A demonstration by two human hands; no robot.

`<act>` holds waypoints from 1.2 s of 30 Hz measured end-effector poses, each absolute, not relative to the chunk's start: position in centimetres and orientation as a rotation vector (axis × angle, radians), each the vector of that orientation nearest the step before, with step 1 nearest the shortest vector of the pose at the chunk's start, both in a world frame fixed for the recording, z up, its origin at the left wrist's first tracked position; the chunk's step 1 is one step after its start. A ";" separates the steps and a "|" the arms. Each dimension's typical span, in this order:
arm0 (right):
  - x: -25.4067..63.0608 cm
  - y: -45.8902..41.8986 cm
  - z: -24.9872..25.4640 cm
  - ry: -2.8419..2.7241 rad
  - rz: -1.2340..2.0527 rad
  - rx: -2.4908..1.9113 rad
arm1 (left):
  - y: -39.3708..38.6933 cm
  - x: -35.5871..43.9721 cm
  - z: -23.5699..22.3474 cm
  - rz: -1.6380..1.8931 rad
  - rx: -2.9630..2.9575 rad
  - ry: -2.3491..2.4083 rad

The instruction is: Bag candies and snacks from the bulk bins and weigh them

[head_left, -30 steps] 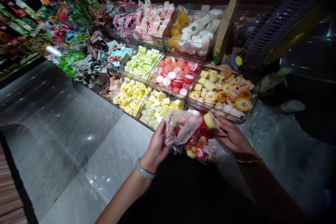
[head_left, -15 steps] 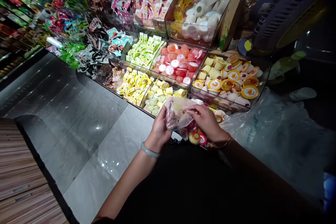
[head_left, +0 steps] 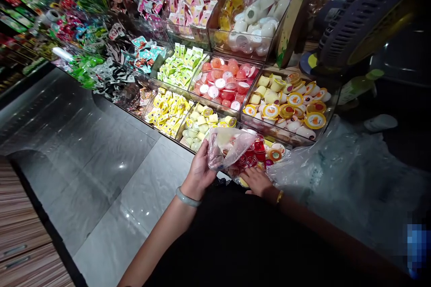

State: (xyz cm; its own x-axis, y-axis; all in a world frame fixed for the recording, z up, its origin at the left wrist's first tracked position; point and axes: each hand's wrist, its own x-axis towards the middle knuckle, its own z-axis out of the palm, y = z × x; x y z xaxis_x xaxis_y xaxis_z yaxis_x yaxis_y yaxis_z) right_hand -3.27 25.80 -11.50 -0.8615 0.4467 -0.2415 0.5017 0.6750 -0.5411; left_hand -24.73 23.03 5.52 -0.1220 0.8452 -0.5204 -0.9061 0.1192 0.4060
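My left hand (head_left: 201, 171) is closed on one side of a clear plastic bag (head_left: 227, 145), whose mouth gapes to the right. Some of its fingers are hidden behind the film. Low over the nearest bin, my right hand (head_left: 257, 181) has its fingers stretched out across the jelly cups. Red jelly cups (head_left: 258, 147) lie just past its fingertips, and a yellow-lidded cup (head_left: 244, 182) shows under its edge. Whether the fingertips press on a cup, I cannot tell. To the right of the red ones is an orange-lidded jelly cup (head_left: 275, 155).
Clear-walled bins hold pink-red jelly cups (head_left: 232, 76), orange-lidded cups (head_left: 294, 103), pale yellow cups (head_left: 202, 125) and yellow-wrapped sweets (head_left: 170, 110). Loose plastic sheeting (head_left: 319, 166) covers the right side. A fan (head_left: 363, 22) stands beyond it. Grey floor tiles (head_left: 134, 188) lie left.
My right hand has let go of the bag and moved down onto the jelly cups. The bag's mouth now spreads wider in my left hand. The view has shifted slightly.
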 end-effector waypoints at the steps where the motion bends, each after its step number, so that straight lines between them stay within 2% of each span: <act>1: -3.4 25.7 -11.9 2.781 -0.959 0.798 | 23.0 -24.7 5.6 1.499 -0.105 0.805; 9: -3.2 26.3 -11.6 2.791 -0.921 0.950 | 23.0 -24.7 5.8 1.506 -0.132 0.848; 17: -2.9 26.5 -10.8 2.729 -1.171 1.164 | 23.0 -24.6 5.7 1.505 -0.115 0.851; 19: -2.9 27.0 -9.9 2.649 -1.425 1.347 | 22.9 -24.6 5.7 1.500 -0.103 0.836; 20: -2.9 27.3 -9.2 2.545 -1.667 1.491 | 22.9 -24.6 5.7 1.499 -0.104 0.835; 23: -2.8 28.8 -6.1 1.885 -2.559 1.819 | 22.9 -24.6 5.6 1.500 -0.113 0.851; 26: -2.8 30.4 -2.0 1.306 -3.072 1.819 | 22.9 -24.6 5.4 1.502 -0.110 0.854; 30: -4.2 31.5 2.4 1.224 -3.303 1.657 | 22.8 -24.4 5.0 1.500 -0.096 0.831; 36: -9.2 30.9 2.1 1.587 -3.103 1.500 | 22.6 -24.1 5.1 1.491 -0.115 0.865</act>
State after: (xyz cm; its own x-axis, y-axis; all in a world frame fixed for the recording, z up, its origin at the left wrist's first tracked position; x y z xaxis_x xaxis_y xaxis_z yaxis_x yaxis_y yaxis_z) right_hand -9.23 30.87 2.07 -0.5139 0.7934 -0.3262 -0.1999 -0.4805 -0.8539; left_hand -24.14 22.64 5.09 -0.1507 0.8138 -0.5612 -0.8910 0.1341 0.4338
